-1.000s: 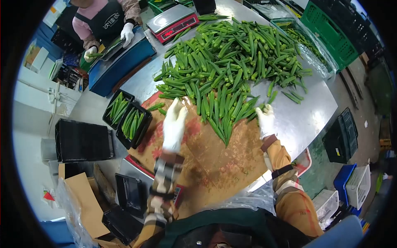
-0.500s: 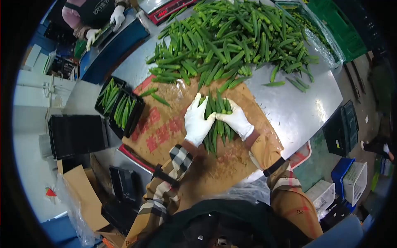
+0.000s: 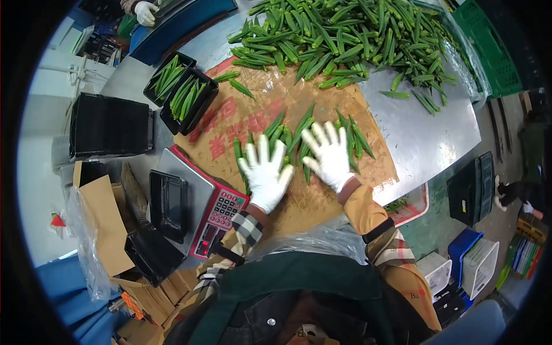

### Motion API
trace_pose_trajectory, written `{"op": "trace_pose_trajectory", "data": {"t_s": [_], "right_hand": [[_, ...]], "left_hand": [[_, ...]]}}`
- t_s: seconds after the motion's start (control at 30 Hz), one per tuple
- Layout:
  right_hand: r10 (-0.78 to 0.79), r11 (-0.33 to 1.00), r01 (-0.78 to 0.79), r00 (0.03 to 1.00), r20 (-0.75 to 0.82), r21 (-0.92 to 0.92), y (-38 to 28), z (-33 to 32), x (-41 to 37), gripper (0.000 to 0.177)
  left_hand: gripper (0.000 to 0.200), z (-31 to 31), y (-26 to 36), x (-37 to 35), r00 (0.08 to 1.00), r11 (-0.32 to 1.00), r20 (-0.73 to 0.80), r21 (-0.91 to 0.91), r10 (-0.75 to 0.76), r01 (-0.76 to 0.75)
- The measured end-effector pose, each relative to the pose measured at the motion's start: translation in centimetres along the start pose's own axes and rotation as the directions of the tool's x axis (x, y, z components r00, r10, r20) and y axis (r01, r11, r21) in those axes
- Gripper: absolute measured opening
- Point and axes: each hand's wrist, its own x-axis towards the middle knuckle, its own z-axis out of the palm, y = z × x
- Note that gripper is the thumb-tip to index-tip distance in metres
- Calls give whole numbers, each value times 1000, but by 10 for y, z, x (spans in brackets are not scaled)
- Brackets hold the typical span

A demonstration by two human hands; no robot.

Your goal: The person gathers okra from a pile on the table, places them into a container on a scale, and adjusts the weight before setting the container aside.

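Both of my hands wear white gloves. My left hand [image 3: 265, 178] lies with its fingers spread over the left side of some loose okra pods [image 3: 299, 136]. Flat and spread too, my right hand [image 3: 329, 156] rests over the pods on the right. Parts of the okra are hidden under both palms. The pods lie side by side, spread over a brown cardboard sheet [image 3: 299, 207] with red printing. Beyond the sheet, a large heap of okra [image 3: 345, 40] covers the far part of the metal table.
Two black trays of okra, one [image 3: 191, 103] nearer, stand at the left. A red-edged scale [image 3: 221, 208] with an empty black tray [image 3: 168, 201] sits front left. A green crate [image 3: 489, 49] is far right. Another person's gloved hand [image 3: 146, 12] shows at top left.
My hands have opened and moved apart from the gathered okra bunch, which is now spread out on the cardboard. My view has shifted, showing more of the scale.
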Motion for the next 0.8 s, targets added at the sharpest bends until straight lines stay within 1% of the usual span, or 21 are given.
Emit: {"op": "trace_pose_trajectory", "data": {"t_s": [0.07,0.1,0.13,0.2,0.23,0.27,0.33,0.37,0.4,0.47,0.5,0.53,0.6,0.63,0.67,0.73,0.77,0.8], "right_hand": [[-47,999,48,989,141,-4,-21,-6,-10,79],[-62,997,69,983,172,-33,-27,-3,-20,77],[-62,998,67,977,204,-15,-29,-4,-34,78],[-32,1000,31,979,199,8,-28,-5,-66,80],[27,998,-36,982,188,46,-25,-7,-80,81],[53,997,-61,982,180,39,-21,-9,-91,81],[94,993,-104,983,155,53,-17,-16,-103,80],[89,993,-95,991,98,65,-14,-14,-108,79],[99,989,-101,995,25,104,-13,-19,-110,73],[171,977,-157,981,-88,142,-9,-26,-115,64],[217,972,-193,956,-195,133,-4,-20,-120,55],[239,969,-208,929,-282,136,1,-20,-124,51],[322,943,-267,882,-344,197,17,-12,-136,46],[325,945,-283,859,-396,162,22,-7,-142,42],[339,940,-298,870,-358,164,27,-4,-149,41],[367,929,-333,885,-285,162,33,-1,-161,40],[340,939,-309,896,-286,151,34,0,-165,40],[372,925,-333,891,-259,183,32,-1,-168,40]], "left_hand": [[75,-10,28,-16,992,989,30,-82,126,-123],[79,-6,33,-28,983,982,61,-91,173,-167],[80,-6,37,-40,973,977,127,-112,194,-180],[83,-11,40,-64,964,970,177,-176,199,-168],[85,-12,35,-73,961,965,177,-194,213,-178],[85,-14,30,-80,956,960,195,-215,221,-178],[82,-16,16,-93,960,933,162,-319,227,-167],[78,-17,9,-98,963,921,157,-360,219,-151],[73,-22,5,-104,973,902,110,-408,203,-142],[67,-24,-7,-112,995,846,38,-530,97,-62],[65,-25,-15,-111,993,856,-101,-507,63,-106],[58,-35,-18,-106,981,858,-193,-506,-14,-87],[50,-39,-35,-92,941,864,-329,-494,-77,-102],[44,-45,-37,-85,906,887,-411,-449,-100,-105],[35,-42,-43,-80,904,909,-412,-410,-115,-72],[31,-44,-48,-66,954,957,-286,-291,-94,7],[30,-42,-45,-58,981,983,-176,-175,-77,45],[29,-37,-40,-51,995,996,-62,-53,-73,69]]}}
